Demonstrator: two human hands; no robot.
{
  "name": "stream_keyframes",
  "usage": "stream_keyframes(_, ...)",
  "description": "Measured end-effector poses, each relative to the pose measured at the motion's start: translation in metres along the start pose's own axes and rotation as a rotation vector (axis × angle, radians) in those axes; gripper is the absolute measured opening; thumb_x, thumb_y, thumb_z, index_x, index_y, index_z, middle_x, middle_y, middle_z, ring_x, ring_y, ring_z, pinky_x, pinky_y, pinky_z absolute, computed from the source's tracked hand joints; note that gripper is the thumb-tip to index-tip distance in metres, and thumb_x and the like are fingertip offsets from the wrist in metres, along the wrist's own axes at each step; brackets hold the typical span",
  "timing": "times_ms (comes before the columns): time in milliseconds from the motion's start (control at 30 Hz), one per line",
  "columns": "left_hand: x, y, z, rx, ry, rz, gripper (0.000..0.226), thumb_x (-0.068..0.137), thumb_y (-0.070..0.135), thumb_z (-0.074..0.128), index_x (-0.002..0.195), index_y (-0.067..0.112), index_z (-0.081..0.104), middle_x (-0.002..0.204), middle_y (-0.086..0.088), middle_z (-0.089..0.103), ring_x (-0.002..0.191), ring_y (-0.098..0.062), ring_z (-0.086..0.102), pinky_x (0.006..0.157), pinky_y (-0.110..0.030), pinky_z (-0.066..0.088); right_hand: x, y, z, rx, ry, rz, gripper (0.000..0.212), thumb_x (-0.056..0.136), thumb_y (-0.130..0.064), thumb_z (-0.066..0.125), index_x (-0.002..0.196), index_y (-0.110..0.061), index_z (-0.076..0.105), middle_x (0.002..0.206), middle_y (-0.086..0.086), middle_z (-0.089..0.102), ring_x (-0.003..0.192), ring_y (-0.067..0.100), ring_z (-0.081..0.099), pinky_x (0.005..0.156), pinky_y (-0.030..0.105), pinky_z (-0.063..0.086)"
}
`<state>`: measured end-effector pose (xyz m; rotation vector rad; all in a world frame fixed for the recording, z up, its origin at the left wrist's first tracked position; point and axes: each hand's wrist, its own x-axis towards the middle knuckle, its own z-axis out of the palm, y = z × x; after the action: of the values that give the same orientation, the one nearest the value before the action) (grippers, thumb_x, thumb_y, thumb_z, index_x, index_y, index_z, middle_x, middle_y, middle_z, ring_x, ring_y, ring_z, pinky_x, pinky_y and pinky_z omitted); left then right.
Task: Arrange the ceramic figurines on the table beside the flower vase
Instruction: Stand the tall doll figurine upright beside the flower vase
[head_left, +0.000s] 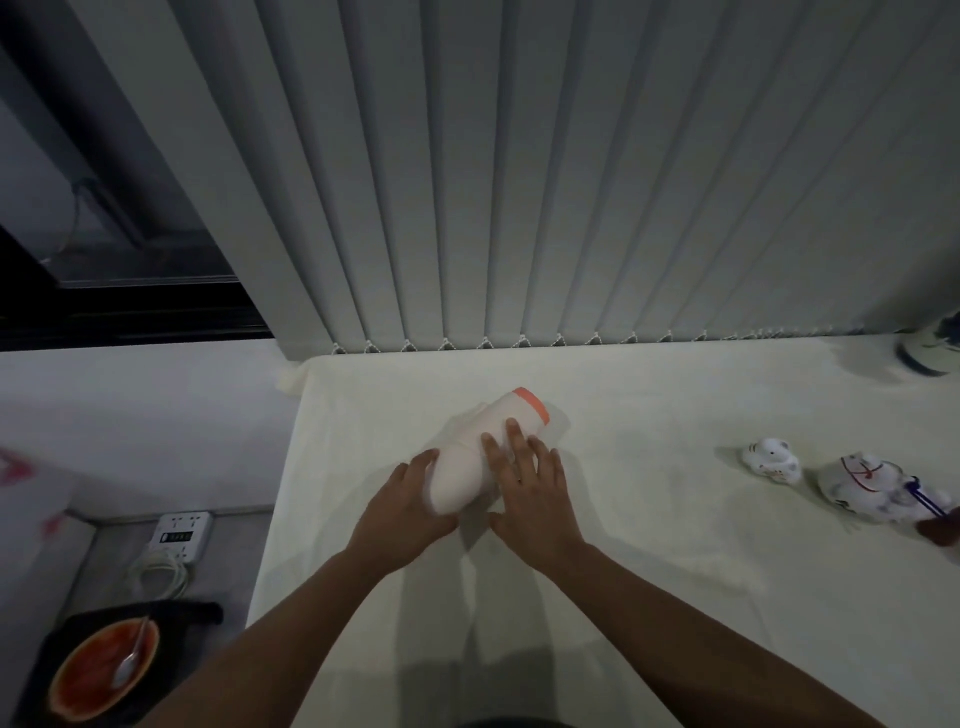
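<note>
A white cylindrical piece with an orange rim (480, 447) lies on its side in the middle of the white table (623, 545). My left hand (410, 506) cups its near end and my right hand (532, 488) presses over its right side. Two white ceramic cat figurines lie at the right: a small one (772, 460) and a larger one with blue and red markings (878, 491). A blue-and-white vase base (930, 351) shows at the far right edge, mostly cut off.
Grey vertical blinds (571, 182) hang behind the table. To the left, lower down, sit a white power strip with cord (182, 535) and an orange bowl with a spoon (106, 670). A dark object (940, 532) pokes in at the right edge.
</note>
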<state>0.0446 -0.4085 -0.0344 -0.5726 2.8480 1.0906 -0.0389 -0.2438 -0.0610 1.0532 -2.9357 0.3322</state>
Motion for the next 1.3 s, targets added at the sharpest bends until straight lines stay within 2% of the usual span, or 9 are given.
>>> stream_keyframes(100, 0.008, 0.011, -0.011, -0.017, -0.018, -0.025, 0.086, 0.063, 0.048, 0.071, 0.138, 0.024, 0.036, 0.126, -0.006, 0.055, 0.111, -0.026, 0.055, 0.089, -0.036, 0.047, 0.007, 0.003, -0.003, 0.058, 0.022, 0.050, 0.105, 0.059, -0.034, 0.077, 0.147, -0.027, 0.021, 0.154, 0.012, 0.029, 0.132, 0.038, 0.040, 0.106, 0.056, 0.035)
stream_keyframes(200, 0.016, 0.023, -0.023, -0.052, -0.036, -0.065, 0.083, 0.056, 0.060, 0.064, 0.130, 0.027, 0.046, 0.121, 0.000, 0.061, 0.106, -0.021, 0.058, 0.088, -0.035, 0.048, 0.015, 0.009, -0.006, 0.125, 0.059, -0.024, 0.084, 0.064, -0.026, 0.067, 0.141, -0.019, 0.035, 0.146, 0.012, 0.043, 0.123, 0.037, 0.048, 0.103, 0.051, 0.042)
stream_keyframes(333, 0.019, 0.037, -0.037, -0.091, -0.047, -0.106, 0.067, 0.059, 0.055, 0.065, 0.119, 0.026, 0.055, 0.107, 0.003, 0.066, 0.091, -0.018, 0.060, 0.075, -0.029, 0.047, 0.012, 0.012, -0.008, 0.179, 0.118, -0.120, 0.066, 0.076, -0.027, 0.059, 0.138, -0.017, 0.041, 0.141, 0.009, 0.049, 0.122, 0.030, 0.049, 0.104, 0.044, 0.041)
stream_keyframes(700, 0.004, 0.059, -0.062, -0.169, -0.149, -0.113, 0.036, 0.072, 0.060, 0.066, 0.086, 0.027, 0.062, 0.087, 0.009, 0.065, 0.079, -0.008, 0.058, 0.062, -0.025, 0.040, -0.003, 0.013, -0.038, 0.336, 0.157, -0.147, 0.072, 0.072, -0.042, 0.063, 0.138, -0.022, 0.042, 0.137, -0.001, 0.054, 0.121, 0.016, 0.045, 0.105, 0.031, 0.039)
stream_keyframes(800, 0.001, 0.062, -0.070, -0.167, -0.304, 0.001, 0.037, 0.071, 0.050, 0.075, 0.098, 0.031, 0.061, 0.097, 0.007, 0.066, 0.081, -0.006, 0.058, 0.073, -0.023, 0.046, -0.011, 0.015, -0.045, 0.437, 0.101, -0.047, 0.077, 0.073, -0.045, 0.070, 0.140, -0.031, 0.036, 0.138, -0.013, 0.050, 0.119, 0.010, 0.041, 0.097, 0.020, 0.034)
stream_keyframes(900, 0.003, 0.061, -0.067, -0.135, -0.284, 0.119, 0.044, 0.072, 0.036, 0.079, 0.109, 0.028, 0.056, 0.104, -0.002, 0.062, 0.086, -0.012, 0.053, 0.074, -0.021, 0.043, -0.012, 0.018, -0.052, 0.547, 0.026, 0.018, 0.081, 0.069, -0.053, 0.073, 0.139, -0.039, 0.034, 0.127, -0.018, 0.057, 0.109, 0.008, 0.051, 0.087, 0.025, 0.044)
stream_keyframes(1033, 0.007, 0.058, -0.060, -0.152, -0.253, 0.155, 0.055, 0.075, 0.032, 0.077, 0.124, 0.030, 0.051, 0.118, 0.009, 0.058, 0.105, -0.011, 0.054, 0.080, -0.018, 0.042, -0.020, 0.024, -0.075, 0.765, -0.079, 0.067, 0.071, 0.067, -0.022, 0.076, 0.120, -0.057, 0.046, 0.100, -0.020, 0.069, 0.087, 0.002, 0.063, 0.071, 0.024, 0.052)
stream_keyframes(1100, 0.008, 0.059, -0.056, -0.196, -0.287, 0.149, 0.057, 0.075, 0.032, 0.077, 0.126, 0.032, 0.050, 0.122, 0.015, 0.058, 0.112, -0.008, 0.053, 0.083, -0.018, 0.042, -0.026, 0.029, -0.083, 0.829, -0.127, 0.069, 0.074, 0.071, -0.015, 0.073, 0.118, -0.064, 0.044, 0.104, -0.025, 0.068, 0.091, -0.001, 0.063, 0.072, 0.016, 0.050)
stream_keyframes(1300, 0.009, 0.070, -0.041, -0.393, -0.394, 0.132, 0.071, 0.075, 0.022, 0.079, 0.134, 0.030, 0.041, 0.131, 0.009, 0.056, 0.118, -0.006, 0.055, 0.093, -0.024, 0.049, -0.030, 0.043, -0.085, 0.968, -0.196, 0.138, 0.078, 0.078, -0.006, 0.065, 0.134, -0.052, 0.038, 0.123, -0.024, 0.062, 0.112, -0.003, 0.057, 0.083, 0.012, 0.048)
